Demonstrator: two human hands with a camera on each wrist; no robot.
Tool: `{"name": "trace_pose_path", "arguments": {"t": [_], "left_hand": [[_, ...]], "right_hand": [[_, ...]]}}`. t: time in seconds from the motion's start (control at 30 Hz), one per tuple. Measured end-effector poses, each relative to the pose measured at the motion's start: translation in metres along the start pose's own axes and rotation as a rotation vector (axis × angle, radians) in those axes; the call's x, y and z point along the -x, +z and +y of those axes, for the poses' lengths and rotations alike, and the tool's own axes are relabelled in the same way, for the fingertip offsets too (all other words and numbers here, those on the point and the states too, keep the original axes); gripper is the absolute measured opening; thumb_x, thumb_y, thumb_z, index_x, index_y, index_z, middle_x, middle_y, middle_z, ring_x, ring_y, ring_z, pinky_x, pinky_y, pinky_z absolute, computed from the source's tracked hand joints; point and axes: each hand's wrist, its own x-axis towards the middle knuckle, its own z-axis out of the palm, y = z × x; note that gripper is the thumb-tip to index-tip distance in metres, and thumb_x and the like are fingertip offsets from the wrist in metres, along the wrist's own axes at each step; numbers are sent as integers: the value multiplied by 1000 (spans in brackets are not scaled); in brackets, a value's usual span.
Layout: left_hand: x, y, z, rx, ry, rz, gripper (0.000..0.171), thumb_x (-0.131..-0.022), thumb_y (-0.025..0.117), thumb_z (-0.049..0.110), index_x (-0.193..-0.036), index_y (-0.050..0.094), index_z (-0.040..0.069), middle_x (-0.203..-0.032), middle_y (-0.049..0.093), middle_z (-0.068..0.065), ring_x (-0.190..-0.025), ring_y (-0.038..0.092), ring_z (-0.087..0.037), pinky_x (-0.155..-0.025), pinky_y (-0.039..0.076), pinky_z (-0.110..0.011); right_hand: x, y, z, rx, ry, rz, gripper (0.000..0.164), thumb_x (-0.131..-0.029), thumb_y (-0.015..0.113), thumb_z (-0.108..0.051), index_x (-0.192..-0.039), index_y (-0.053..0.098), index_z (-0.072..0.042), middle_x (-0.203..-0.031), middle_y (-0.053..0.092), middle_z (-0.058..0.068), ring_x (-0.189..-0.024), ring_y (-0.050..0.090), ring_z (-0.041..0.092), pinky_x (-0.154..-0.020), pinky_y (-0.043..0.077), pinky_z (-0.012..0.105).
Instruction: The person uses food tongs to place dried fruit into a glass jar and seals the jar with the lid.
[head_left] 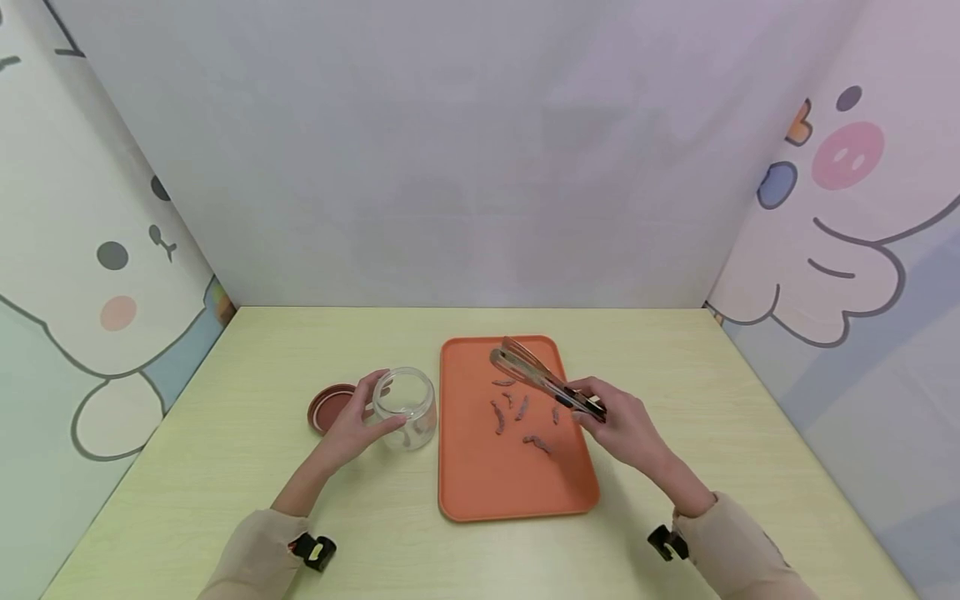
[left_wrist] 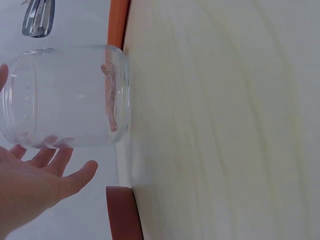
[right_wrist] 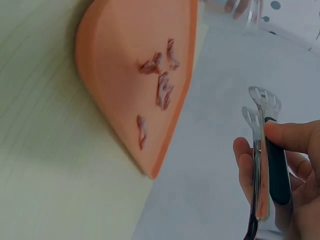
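My left hand (head_left: 352, 427) holds a clear glass jar (head_left: 422, 423) around its side, thumb at the front and fingers behind. The jar stands upright with its mouth uncovered, and a few brownish twisted strips lie at its bottom, one strip (left_wrist: 111, 100) showing in the left wrist view. In my right hand (head_left: 628, 427) is a pair of metal tongs (head_left: 525, 369) with dark handles, gripped between thumb and fingers. The tongs' slotted tips point to the far left, above an orange tray (head_left: 510, 492). Several brownish strips (head_left: 536, 442) lie scattered on that tray. Nothing shows between the tips.
A round reddish-brown lid (head_left: 327, 407) lies on the table left of the jar, partly behind my left hand. The pale wooden table (head_left: 360, 533) ends at a light curtain (head_left: 465, 208) at the back. Cartoon-printed cloth hangs on both sides.
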Motion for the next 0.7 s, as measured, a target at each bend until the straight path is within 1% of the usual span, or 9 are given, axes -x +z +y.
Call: {"name": "trace_pose_path", "arguments": {"t": [0.13,0.3,0.53,0.7], "left_hand": [[0,0,0,0,0,-1,71,-79,66,7,-134,22,-1,-132,30,-27,-121,27,-38,-95,28,-54],[0,0,0,1,-1,-2,71,-79,66,7,-134,22,-1,-132,30,-26,-121,27,-38,-95,28,-54],[0,-1,-1,4,-2,-6,71,-79,66,8,-134,22,-1,-132,29,-27,-121,26,-38,-95,28,-54],[-1,-1,-3,2,-3,-10,71,-79,66,9,-134,21,-1,-132,29,-26,-121,26,-37,-95,28,-54]], "right_hand": [[1,-2,16,51,-23,1,39,-72,70,0,-107,57,-9,-80,56,-4,-47,36,6,-39,30,20],[2,-3,33,99,-32,-12,38,-72,70,-1,-107,58,-9,-79,55,-3,-51,39,7,-43,33,21],[3,4,51,92,-7,-46,36,-74,69,-2,-107,59,-9,-78,55,-3,-50,39,7,-42,33,22],[2,14,59,99,9,-84,35,-75,69,-3,-107,59,-10,-79,56,-5,-53,40,6,-45,35,23]]}}
